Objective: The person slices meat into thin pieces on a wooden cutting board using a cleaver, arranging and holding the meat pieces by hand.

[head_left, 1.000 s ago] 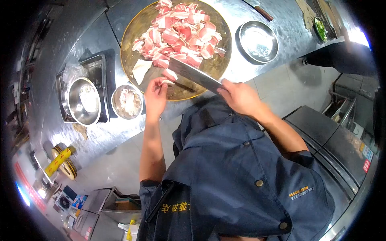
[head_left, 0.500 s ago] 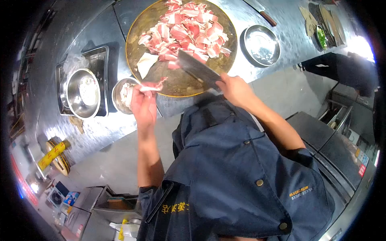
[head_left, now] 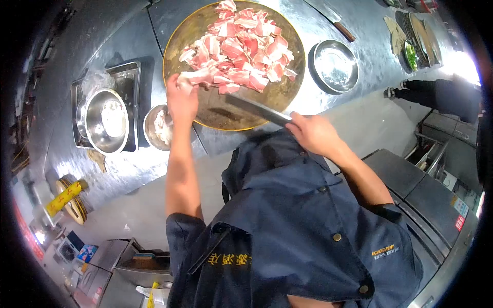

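Observation:
A heap of sliced pink and white meat (head_left: 246,46) lies on the round wooden cutting board (head_left: 226,115). My left hand (head_left: 182,97) is at the board's left edge, its fingers closed on a pale piece of meat (head_left: 194,77) beside the heap. My right hand (head_left: 316,134) grips the handle end of a cleaver (head_left: 257,109), whose blade lies over the near part of the board, just below the heap. Left of the board stands a small metal bowl (head_left: 150,128) with pale scraps in it.
A larger steel bowl (head_left: 107,141) sits on a black tray (head_left: 134,92) at left. Right of the board are an empty round metal dish (head_left: 335,66) and a wooden-handled knife (head_left: 344,32). Another person (head_left: 436,95) stands at far right, near a dish of chopped greens (head_left: 410,55).
My left hand went from the board to the small bowl with a strip of meat, then up to the board's left edge, where the white piece lay. The cleaver has dropped slightly nearer me.

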Demonstrator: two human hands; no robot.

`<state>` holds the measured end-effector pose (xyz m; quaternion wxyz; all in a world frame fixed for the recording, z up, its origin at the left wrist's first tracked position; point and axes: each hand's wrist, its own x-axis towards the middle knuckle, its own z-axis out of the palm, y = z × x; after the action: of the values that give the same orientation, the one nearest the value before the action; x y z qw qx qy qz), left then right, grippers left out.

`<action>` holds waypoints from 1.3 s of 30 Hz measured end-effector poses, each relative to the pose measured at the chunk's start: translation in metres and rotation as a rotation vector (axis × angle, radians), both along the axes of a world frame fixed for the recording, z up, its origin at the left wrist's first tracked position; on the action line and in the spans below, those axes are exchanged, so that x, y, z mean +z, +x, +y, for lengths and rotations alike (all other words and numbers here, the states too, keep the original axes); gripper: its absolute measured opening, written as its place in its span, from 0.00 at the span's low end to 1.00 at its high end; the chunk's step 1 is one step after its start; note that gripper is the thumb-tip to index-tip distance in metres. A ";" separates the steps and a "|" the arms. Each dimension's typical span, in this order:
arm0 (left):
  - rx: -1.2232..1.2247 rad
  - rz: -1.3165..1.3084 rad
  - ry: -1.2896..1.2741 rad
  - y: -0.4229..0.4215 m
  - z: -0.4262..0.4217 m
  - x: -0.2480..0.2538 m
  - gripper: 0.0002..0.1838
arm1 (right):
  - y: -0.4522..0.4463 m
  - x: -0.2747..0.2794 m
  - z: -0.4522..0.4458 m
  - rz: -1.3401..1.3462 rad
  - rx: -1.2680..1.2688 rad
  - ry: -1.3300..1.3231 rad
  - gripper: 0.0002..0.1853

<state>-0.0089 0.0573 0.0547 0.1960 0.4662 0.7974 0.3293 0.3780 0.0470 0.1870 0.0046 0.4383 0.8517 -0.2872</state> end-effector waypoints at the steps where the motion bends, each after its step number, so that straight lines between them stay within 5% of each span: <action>1: 0.012 -0.275 0.051 -0.005 -0.002 -0.001 0.36 | -0.005 -0.005 0.000 -0.006 0.024 -0.055 0.11; 2: 0.006 -0.263 0.043 -0.012 -0.009 -0.001 0.36 | -0.012 -0.011 0.000 0.006 0.017 -0.062 0.11; 4: 0.105 -0.816 0.071 -0.020 -0.018 0.017 0.29 | -0.027 -0.030 0.005 0.040 0.054 -0.119 0.11; 5: 0.117 -0.889 -0.040 -0.025 -0.021 0.030 0.23 | -0.036 -0.039 0.007 0.071 0.058 -0.106 0.12; 9: -0.050 -1.457 0.034 -0.027 -0.038 0.079 0.28 | -0.074 -0.055 0.033 0.045 0.060 -0.105 0.13; 14: -0.063 -1.314 -0.044 -0.011 -0.039 0.100 0.29 | -0.084 -0.061 0.052 0.028 -0.073 0.011 0.13; 16: -0.170 -1.744 0.033 0.002 -0.036 0.104 0.30 | -0.079 -0.060 0.057 0.050 -0.085 0.136 0.14; 18: -0.084 -1.814 0.052 0.017 -0.037 0.104 0.31 | -0.072 -0.045 0.055 0.054 -0.090 0.097 0.13; 20: -0.188 -1.425 0.085 0.023 -0.037 0.088 0.26 | -0.062 -0.030 0.048 0.050 -0.103 0.061 0.13; 25: -0.171 -1.224 0.245 0.037 -0.043 0.081 0.28 | -0.033 -0.012 0.021 -0.001 -0.080 0.016 0.12; 31: -0.049 -1.135 0.172 0.026 -0.077 0.097 0.19 | -0.073 -0.045 0.027 0.047 0.100 -0.079 0.12; 37: 0.015 -1.085 0.041 0.036 -0.062 0.028 0.16 | -0.113 -0.060 0.060 0.040 -0.041 0.070 0.15; 39: 0.098 -0.379 -0.214 0.044 -0.052 0.000 0.12 | -0.099 -0.057 0.062 0.198 0.018 -0.033 0.16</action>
<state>0.0355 0.0057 0.0543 0.3744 0.3331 0.7983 0.3340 0.2793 0.1094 0.1299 -0.0701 0.4002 0.8469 -0.3431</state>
